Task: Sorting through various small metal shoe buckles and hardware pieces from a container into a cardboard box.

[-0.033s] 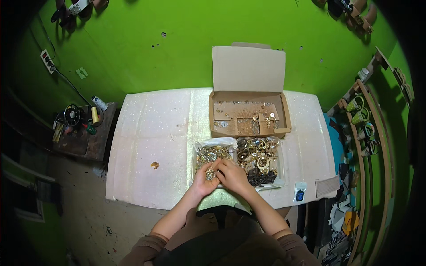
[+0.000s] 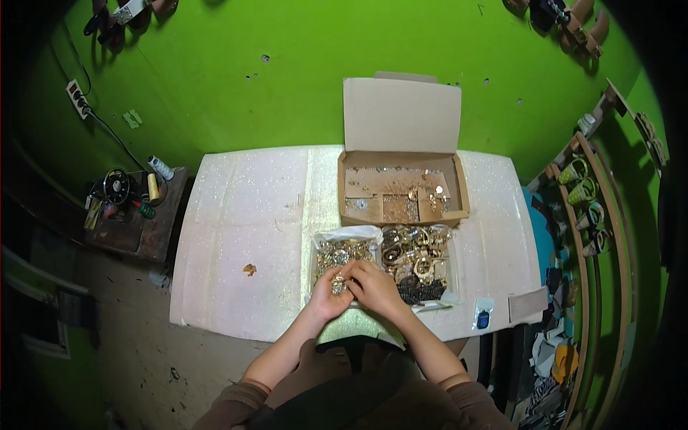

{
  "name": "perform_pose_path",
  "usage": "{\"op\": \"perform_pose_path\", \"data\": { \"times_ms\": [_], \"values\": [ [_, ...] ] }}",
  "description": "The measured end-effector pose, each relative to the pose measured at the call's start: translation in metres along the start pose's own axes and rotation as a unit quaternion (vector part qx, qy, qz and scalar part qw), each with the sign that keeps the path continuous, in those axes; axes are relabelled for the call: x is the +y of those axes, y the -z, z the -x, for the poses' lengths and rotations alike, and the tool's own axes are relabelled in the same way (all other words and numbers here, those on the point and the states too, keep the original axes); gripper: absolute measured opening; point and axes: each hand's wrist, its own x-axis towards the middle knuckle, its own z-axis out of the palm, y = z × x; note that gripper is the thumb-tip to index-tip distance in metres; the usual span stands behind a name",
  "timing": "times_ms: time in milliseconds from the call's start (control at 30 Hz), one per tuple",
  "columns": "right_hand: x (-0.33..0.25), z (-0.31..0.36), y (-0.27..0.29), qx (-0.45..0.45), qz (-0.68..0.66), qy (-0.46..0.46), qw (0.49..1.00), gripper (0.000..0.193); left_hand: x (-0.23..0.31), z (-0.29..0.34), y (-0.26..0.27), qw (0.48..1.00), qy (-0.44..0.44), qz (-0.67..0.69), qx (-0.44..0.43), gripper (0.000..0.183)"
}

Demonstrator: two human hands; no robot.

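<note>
My left hand [image 2: 327,299] is cupped palm-up round a small pile of shiny gold and silver metal pieces [image 2: 337,285]. Against its fingertips, the fingers of my right hand [image 2: 375,288] are bent and pinched together; whatever they hold is too small to make out. Both hands are over the near edge of a shallow lined tray [image 2: 312,251] full of shiny metal fittings [image 2: 342,251]. Close to my right hand, a second tray [image 2: 455,276] holds larger gold and brown buckle-like pieces [image 2: 424,266] and a heap of black pieces [image 2: 423,292].
Behind the trays stands an open cardboard box [image 2: 463,197] with compartments and loose small pieces. On the white table [image 2: 244,208] lie a brown scrap [image 2: 249,270], a small packet [image 2: 484,313] and a grey card [image 2: 527,306]. A side table [image 2: 136,240] with thread spools is at left.
The whole view has shifted very slightly. My hands keep nearly the same place and grip over the tray.
</note>
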Motion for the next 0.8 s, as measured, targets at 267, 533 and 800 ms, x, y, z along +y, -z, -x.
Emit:
{"op": "perform_pose_path", "data": {
  "times_ms": [267,533,800],
  "values": [
    [-0.006,-0.009,0.016,-0.020,-0.169,-0.114,0.979,0.015,-0.003,0.011,-0.015,0.997,-0.062,-0.013,0.035,0.028],
    [0.005,-0.011,0.012,-0.070,-0.336,-0.213,0.915,0.021,-0.007,0.012,-0.009,0.995,-0.033,0.028,0.091,0.016],
    [0.013,-0.009,0.006,-0.040,-0.429,-0.233,0.872,0.021,-0.005,0.007,-0.005,0.997,-0.048,0.005,0.067,0.019]
  ]
}}
